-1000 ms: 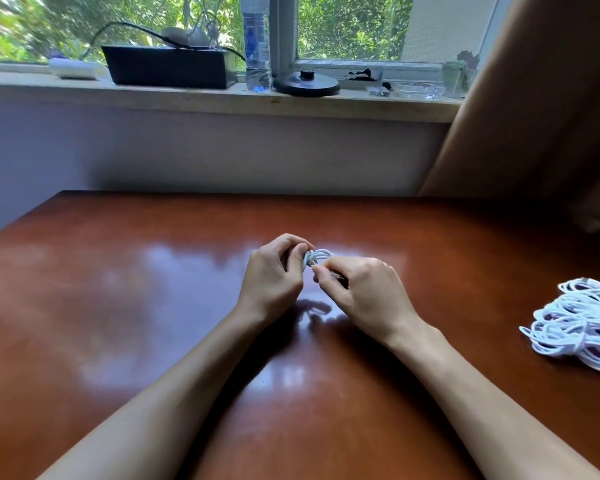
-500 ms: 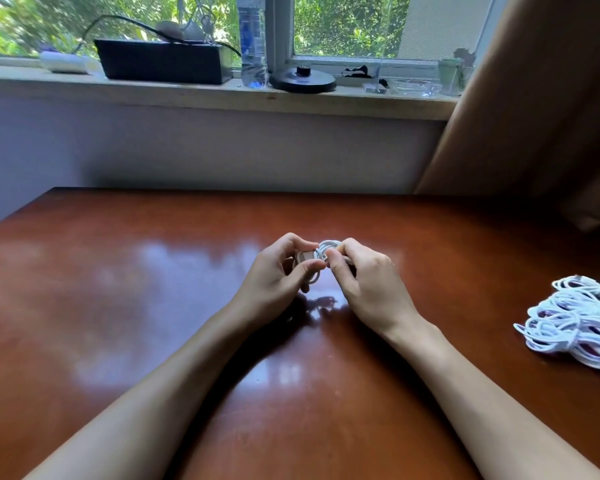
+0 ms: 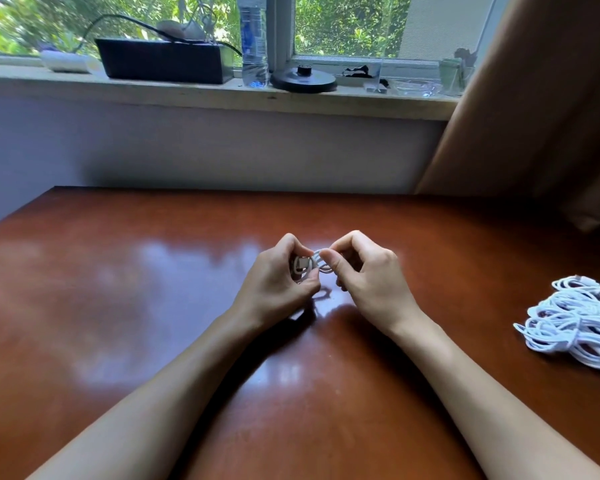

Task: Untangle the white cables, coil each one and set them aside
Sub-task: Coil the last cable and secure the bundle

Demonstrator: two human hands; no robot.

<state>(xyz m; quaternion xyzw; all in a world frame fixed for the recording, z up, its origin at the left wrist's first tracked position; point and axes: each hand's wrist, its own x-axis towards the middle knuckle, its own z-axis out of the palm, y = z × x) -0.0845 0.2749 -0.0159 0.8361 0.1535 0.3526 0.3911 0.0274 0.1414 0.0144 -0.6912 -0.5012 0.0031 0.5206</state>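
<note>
Your left hand [image 3: 278,282] and right hand [image 3: 368,278] both pinch the small coiled white cable [image 3: 314,265]; relax either pinch and its loops may spring apart

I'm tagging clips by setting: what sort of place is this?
Likely a home room or small office: a glossy wooden table below a windowsill cluttered with a water bottle and black box, a tan curtain at the right, trees outside.
</note>
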